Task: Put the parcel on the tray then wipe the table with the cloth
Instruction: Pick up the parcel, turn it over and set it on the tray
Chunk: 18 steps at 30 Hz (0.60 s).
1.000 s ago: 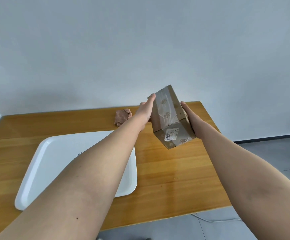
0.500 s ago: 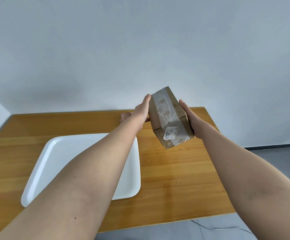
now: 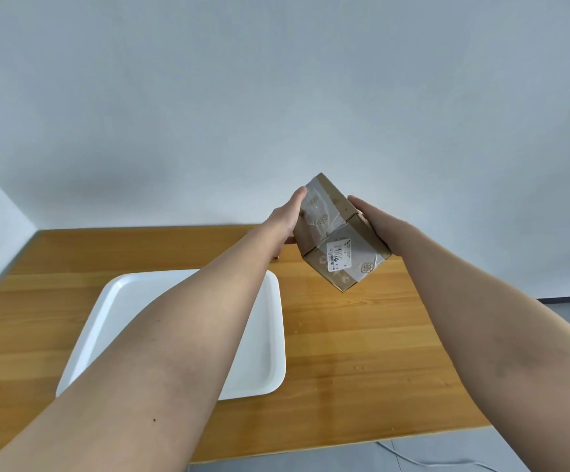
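Above the desk's (image 3: pixel 362 335) far right part, both hands are pressing a tilted parcel (image 3: pixel 339 238) between them, clear of the wood. Nearer the left edge, the white tray (image 3: pixel 270 335) is lying flat under the left forearm. Left hand (image 3: pixel 285 218) and right hand (image 3: pixel 375 221) are clamping opposite faces with fairly straight fingers; tape there could be slick, so the parcel may be slipping corner-first onto wood, short of the tray. No cloth is showing.

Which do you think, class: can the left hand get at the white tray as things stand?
Probably not yet. The left hand is pressed against the parcel, sharing its hold with the right hand. Nothing else blocks the tray.
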Motion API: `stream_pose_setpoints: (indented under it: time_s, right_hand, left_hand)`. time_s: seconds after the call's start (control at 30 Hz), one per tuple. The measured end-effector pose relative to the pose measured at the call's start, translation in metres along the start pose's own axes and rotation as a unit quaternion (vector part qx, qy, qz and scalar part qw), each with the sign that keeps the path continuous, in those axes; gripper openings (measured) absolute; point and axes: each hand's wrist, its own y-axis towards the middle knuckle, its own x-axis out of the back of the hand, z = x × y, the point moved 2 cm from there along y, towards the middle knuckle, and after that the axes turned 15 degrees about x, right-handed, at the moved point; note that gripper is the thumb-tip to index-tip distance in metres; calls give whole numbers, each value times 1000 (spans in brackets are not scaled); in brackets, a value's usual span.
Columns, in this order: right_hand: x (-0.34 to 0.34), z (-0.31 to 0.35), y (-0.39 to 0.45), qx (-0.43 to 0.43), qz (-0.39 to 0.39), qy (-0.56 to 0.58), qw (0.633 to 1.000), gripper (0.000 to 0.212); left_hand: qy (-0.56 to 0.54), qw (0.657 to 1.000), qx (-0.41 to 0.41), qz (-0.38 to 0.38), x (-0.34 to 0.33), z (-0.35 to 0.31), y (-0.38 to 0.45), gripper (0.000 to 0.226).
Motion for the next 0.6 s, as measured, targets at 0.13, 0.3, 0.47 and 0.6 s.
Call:
stream_pose_setpoints:
  time_s: [0.13,0.3,0.47,0.6]
  right_hand:
    - [5,3,-4,-11,14,0,1000,59]
    - [-3,6,-1,-27,-17,14,999,60]
    - [-25,16,0,-6,1,7,1000,50]
    - [-45,28,1,-14,34,2,999,52]
  left_hand:
    - [23,1000,5,7,-3,1,-4,70]
    - [57,998,33,1,2,5,-13,70]
    - [83,993,82,-4,21,13,-22,102]
    - [52,995,88,-2,40,24,-25,108]
